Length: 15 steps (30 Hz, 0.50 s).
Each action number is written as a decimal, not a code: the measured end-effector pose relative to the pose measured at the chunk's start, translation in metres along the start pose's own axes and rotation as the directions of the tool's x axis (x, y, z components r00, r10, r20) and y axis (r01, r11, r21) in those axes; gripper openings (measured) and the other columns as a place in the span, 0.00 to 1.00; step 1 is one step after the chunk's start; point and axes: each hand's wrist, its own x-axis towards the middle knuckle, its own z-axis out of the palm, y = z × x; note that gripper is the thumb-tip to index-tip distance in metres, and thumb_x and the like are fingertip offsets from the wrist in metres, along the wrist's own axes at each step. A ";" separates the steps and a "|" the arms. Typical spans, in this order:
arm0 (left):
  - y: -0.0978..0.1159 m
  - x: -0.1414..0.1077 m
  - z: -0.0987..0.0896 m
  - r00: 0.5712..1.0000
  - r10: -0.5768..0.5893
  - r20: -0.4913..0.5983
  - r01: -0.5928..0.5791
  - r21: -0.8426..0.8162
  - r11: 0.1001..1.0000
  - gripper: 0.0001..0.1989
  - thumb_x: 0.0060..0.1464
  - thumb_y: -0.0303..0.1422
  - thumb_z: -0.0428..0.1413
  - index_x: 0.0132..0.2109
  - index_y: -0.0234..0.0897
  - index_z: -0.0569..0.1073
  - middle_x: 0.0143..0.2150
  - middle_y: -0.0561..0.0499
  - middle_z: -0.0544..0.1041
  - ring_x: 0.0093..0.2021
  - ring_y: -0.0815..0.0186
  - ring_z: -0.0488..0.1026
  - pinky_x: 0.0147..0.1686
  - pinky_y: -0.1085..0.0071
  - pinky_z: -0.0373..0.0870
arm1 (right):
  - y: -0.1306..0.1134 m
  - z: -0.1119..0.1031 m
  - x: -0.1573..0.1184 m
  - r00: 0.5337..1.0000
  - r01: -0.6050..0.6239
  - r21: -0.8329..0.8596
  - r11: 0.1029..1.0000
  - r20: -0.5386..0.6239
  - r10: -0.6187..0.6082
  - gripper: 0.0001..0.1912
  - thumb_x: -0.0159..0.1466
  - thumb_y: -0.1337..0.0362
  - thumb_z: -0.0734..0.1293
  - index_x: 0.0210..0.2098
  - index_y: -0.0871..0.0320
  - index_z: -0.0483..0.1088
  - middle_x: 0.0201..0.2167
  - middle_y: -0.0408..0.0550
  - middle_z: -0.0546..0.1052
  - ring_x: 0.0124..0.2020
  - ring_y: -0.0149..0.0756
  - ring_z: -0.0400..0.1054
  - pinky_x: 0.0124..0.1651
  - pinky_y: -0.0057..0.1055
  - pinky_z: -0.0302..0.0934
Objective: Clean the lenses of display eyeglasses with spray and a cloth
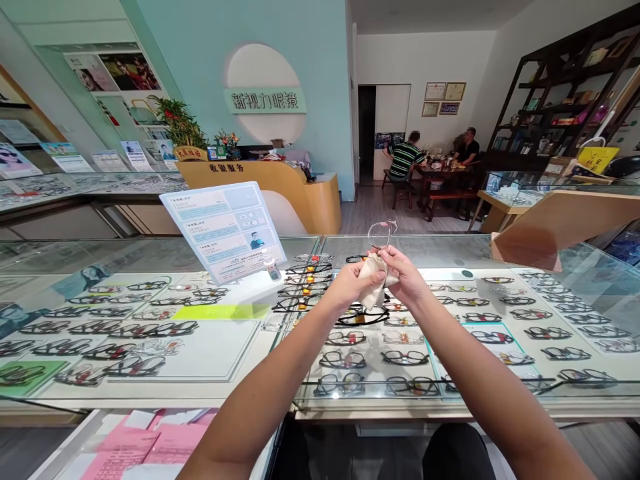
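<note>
Above the glass display counter, my two hands are close together. My left hand (349, 283) is closed on a beige cloth (373, 280), which hangs down between the hands. In my right hand (404, 275) is a pair of thin-framed eyeglasses (383, 233), held upright with one round lens showing above the fingers. The lower part of the eyeglasses is hidden by the fingers and the cloth. Rows of eyeglass frames (405, 358) lie inside the glass case under my hands.
A tilted blue leaflet board (225, 230) and a small bottle (271, 268) stand on the counter to the left. A brown board (565, 223) leans at the right. Below left, an open drawer holds pink papers (145, 443). Two people sit at a far table (440, 175).
</note>
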 end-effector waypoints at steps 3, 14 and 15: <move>0.002 -0.001 0.000 0.998 0.036 0.052 -0.031 -0.104 0.994 0.29 0.35 0.45 0.80 0.38 0.32 0.79 0.29 0.53 0.75 0.27 0.71 0.66 0.33 0.71 0.59 | 0.000 0.000 -0.001 1.000 -0.006 0.018 1.000 0.000 0.006 0.16 0.56 0.56 0.84 0.35 0.54 0.77 0.41 0.41 0.84 0.36 0.30 0.73 0.40 0.26 0.67; -0.018 0.007 0.017 0.938 0.302 -0.172 -0.322 -0.104 0.941 0.28 0.49 0.50 0.75 0.47 0.33 0.80 0.40 0.49 0.81 0.37 0.66 0.74 0.40 0.72 0.70 | 0.015 0.009 -0.001 0.996 -0.057 0.173 0.983 -0.053 0.067 0.22 0.49 0.57 0.87 0.32 0.53 0.74 0.39 0.39 0.82 0.36 0.30 0.73 0.41 0.26 0.70; -0.019 0.008 0.017 0.925 0.322 -0.204 -0.344 -0.083 0.935 0.27 0.51 0.51 0.74 0.46 0.33 0.80 0.39 0.49 0.81 0.36 0.67 0.74 0.39 0.72 0.71 | 0.017 0.009 -0.002 0.996 -0.060 0.192 0.980 -0.049 0.071 0.20 0.51 0.58 0.86 0.33 0.53 0.74 0.37 0.38 0.81 0.36 0.29 0.73 0.41 0.26 0.70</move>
